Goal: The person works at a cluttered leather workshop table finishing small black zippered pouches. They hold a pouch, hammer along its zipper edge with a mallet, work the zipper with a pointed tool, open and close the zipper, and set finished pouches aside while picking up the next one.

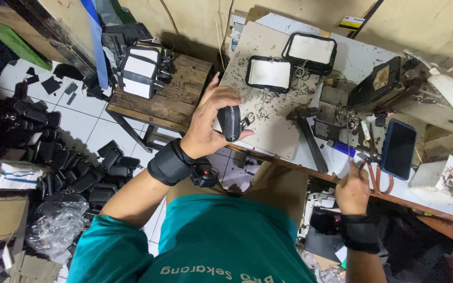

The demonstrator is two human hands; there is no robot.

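Left hand (208,123) w/ pouch (231,122) past bench edge (268,155)

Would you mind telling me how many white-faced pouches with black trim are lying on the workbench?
2: one pouch near the bench's middle, another pouch just behind it toward the wall. None seem hidden.

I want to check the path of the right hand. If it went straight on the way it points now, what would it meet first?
The right hand points up toward the orange-handled pliers, which it seems to touch already. Beyond them lies the dark phone. Depth is hard to judge from above.
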